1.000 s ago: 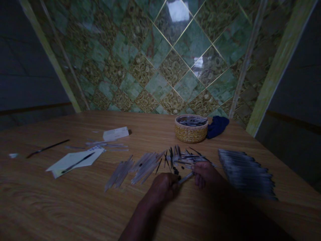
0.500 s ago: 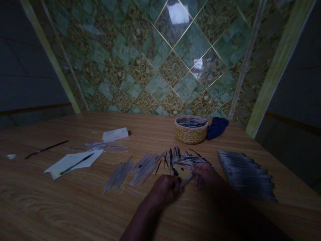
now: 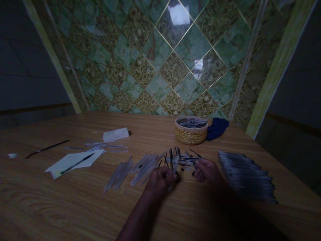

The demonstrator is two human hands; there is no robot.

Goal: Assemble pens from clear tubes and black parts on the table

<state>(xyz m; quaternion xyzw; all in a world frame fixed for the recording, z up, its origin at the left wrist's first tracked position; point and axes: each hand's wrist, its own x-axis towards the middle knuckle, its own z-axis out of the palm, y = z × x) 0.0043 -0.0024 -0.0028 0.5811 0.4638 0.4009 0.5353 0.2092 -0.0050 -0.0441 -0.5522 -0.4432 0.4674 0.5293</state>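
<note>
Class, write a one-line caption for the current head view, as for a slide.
Two hands work over loose pen parts, with a basket and blue cloth behind.

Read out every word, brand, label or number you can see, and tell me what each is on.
No text is readable.
Paper: blue marks at its far end, too blurred to read.
Box: faint marks, too small to tell whether they are print.
Tubes, basket: no lettering visible.
</note>
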